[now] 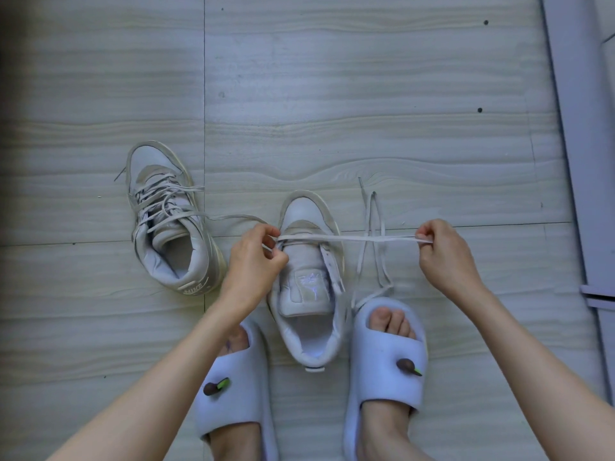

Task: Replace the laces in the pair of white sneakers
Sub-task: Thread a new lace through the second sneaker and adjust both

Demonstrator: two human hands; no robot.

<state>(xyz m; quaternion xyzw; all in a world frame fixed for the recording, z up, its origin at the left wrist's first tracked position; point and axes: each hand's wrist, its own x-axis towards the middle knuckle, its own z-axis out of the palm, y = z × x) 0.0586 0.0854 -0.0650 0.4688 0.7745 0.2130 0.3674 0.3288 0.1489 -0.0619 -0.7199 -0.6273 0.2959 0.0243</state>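
Two white high-top sneakers stand on the floor. The left sneaker (pixel 166 214) is laced loosely, and one of its lace ends trails right across the floor. The right sneaker (pixel 309 281), between my feet, has bare eyelets. A white lace (pixel 349 238) stretches taut across its front. My left hand (pixel 254 261) pinches one end of this lace at the sneaker's left side. My right hand (pixel 446 257) pinches the other end, out to the right. A second loose lace (pixel 374 247) lies on the floor to the right of that sneaker.
My feet wear pale slides, the left slide (pixel 236 390) and the right slide (pixel 387 371), either side of the sneaker's heel. The floor (pixel 332 94) is pale wood-grain tile. A grey frame (pixel 579 144) runs along the right edge.
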